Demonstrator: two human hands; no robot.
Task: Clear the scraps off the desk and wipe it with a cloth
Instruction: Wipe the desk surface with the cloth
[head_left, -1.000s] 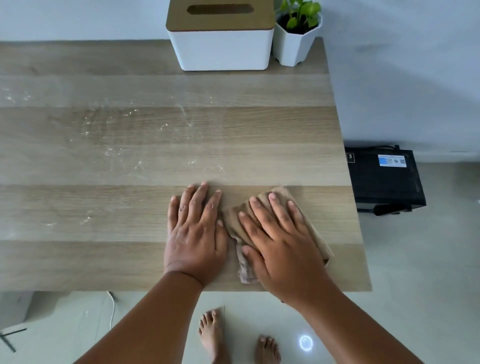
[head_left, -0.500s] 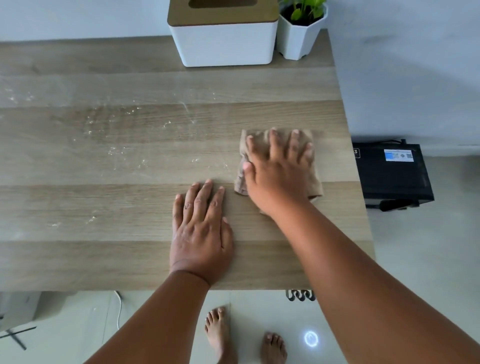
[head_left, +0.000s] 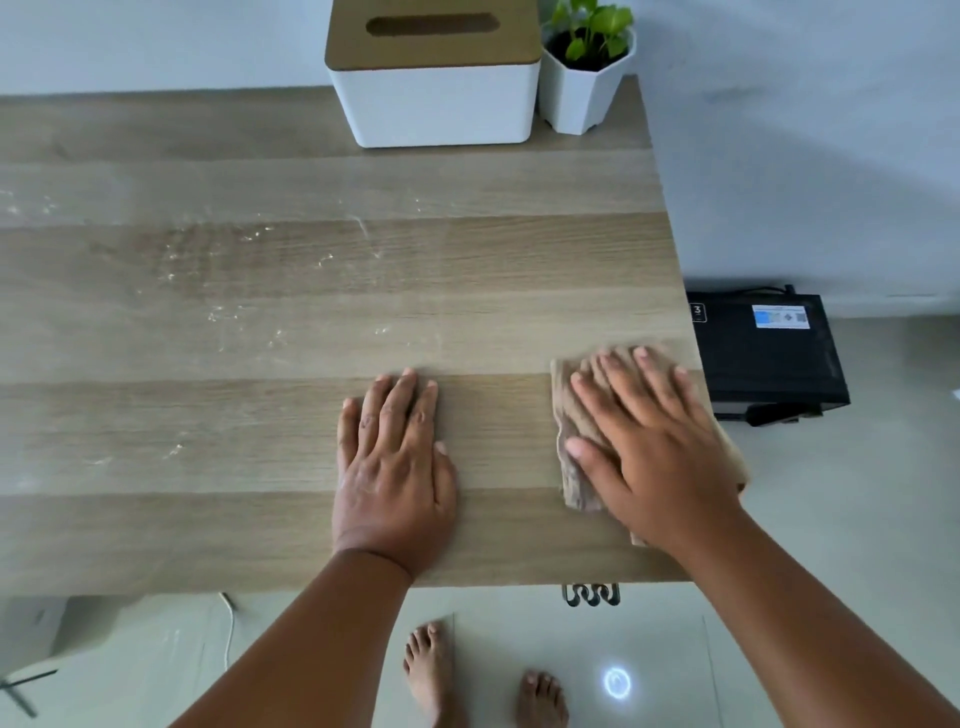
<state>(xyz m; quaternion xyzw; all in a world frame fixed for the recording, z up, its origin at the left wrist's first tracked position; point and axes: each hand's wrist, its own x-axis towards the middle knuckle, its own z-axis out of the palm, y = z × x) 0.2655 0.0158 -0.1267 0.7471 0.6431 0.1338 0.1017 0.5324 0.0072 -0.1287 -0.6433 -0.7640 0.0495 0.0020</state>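
One cloth (head_left: 569, 415) now nearer desk (head_left: 208, 415) edge, under flat right hand (head_left: 654, 457) fingers

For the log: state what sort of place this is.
Probably a home room or small home office: a wooden desk against a plain wall, with a tissue box and a potted plant on it, and bare feet on the tiled floor.

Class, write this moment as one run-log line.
step: wiping | right hand: flat on cloth at right desk edge | left hand: flat on desk | smears remain left
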